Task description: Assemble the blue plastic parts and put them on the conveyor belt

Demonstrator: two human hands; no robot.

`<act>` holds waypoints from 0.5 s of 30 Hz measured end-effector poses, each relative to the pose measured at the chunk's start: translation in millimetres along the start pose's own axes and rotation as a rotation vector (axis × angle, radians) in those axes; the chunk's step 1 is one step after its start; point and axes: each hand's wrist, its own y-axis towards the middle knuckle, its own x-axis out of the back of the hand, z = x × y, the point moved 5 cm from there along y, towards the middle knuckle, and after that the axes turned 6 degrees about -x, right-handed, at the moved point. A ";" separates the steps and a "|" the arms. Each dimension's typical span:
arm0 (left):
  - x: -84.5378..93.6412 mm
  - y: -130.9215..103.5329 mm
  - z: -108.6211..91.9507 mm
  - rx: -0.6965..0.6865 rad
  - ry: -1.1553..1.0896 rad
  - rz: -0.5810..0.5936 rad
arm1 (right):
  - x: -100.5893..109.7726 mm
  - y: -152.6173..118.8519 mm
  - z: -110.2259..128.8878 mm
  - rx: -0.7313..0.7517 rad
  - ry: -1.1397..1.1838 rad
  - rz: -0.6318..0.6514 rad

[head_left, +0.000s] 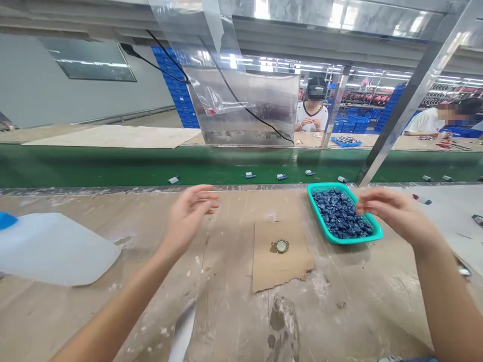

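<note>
My left hand [193, 213] hovers over the table left of a piece of brown cardboard [284, 271], its fingers loosely bent and apart from the thumb. It holds nothing that I can see. At the right, my right hand [390, 211] is above the right rim of a turquoise basket [320, 219], fingers curved and somewhat blurred, with no object visible in them. Many dark blue, glossy small pieces [341, 213] fill the basket. On the cardboard lies a small round metal piece [281, 246] with a beaded-looking edge, beside a dark stain.
A green conveyor belt [113, 166] runs behind the table, carrying several small blue-and-white items [281, 176]. A white sheet [60, 251] lies at the left. A slanted metal post [400, 100] rises behind the basket. Two people [312, 113] sit beyond the belt.
</note>
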 end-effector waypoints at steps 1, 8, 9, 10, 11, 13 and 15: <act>-11.5 10.6 13.5 0.048 0.062 0.045 | -10.5 7.6 -7.5 -0.012 -0.080 0.078; -123.3 91.2 96.2 0.196 0.511 0.296 | -49.9 14.6 -58.8 0.095 -0.816 0.160; -134.3 98.3 103.8 0.242 0.509 0.284 | -47.3 13.2 -61.1 0.108 -0.788 0.148; -143.3 104.0 109.8 0.285 0.502 0.276 | -43.4 12.3 -62.0 0.114 -0.755 0.131; -150.0 108.6 114.2 0.321 0.488 0.269 | -39.2 11.8 -61.8 0.117 -0.730 0.113; -156.8 115.5 119.1 0.370 0.434 0.247 | -32.4 11.9 -60.2 0.119 -0.734 0.087; -156.2 119.0 119.7 0.404 0.350 0.208 | -29.2 12.9 -60.1 0.104 -0.772 0.106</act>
